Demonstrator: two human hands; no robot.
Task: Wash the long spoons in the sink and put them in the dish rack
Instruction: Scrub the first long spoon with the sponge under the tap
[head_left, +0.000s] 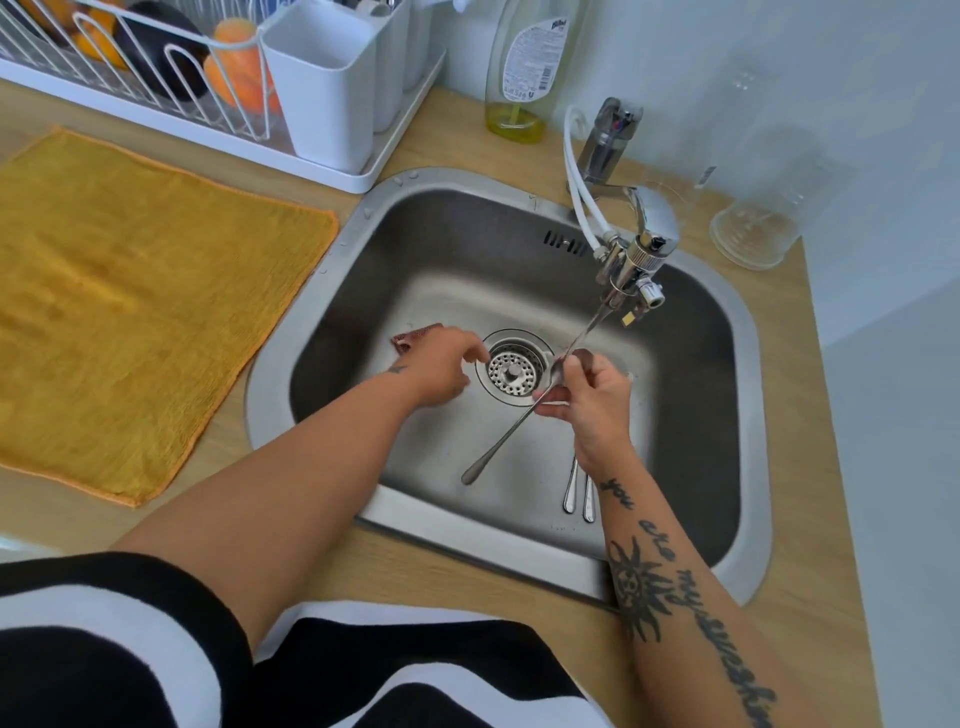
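Steel sink (322, 332) fills the head view, set in a wooden counter (457, 150). Your right hand (592, 400) has its grip closed on one long spoon (511, 428), pinched near the bowl end, which sits under the tap (631, 260); the handle slants down toward the near left, above the sink floor. A thin stream appears to run from the tap onto it.

Your left hand (441, 366) hangs over the sink floor just left of the drain strainer (513, 370), fingers loosely curled, holding nothing that shows. A reddish scouring pad (413, 335) lies just beyond it.

Two more spoon handles (579, 491) lie on the sink floor near your right wrist; their bowls are hidden under the hand.

Far left, the white dish rack (171, 78) carries its cutlery holder (322, 88); some utensils show in its far compartments, kind unclear. A yellow cloth (135, 306) lies on the counter to the left.

Judgement: early to midway. One spoon in rinse, at least two waiting, none clearly racked.
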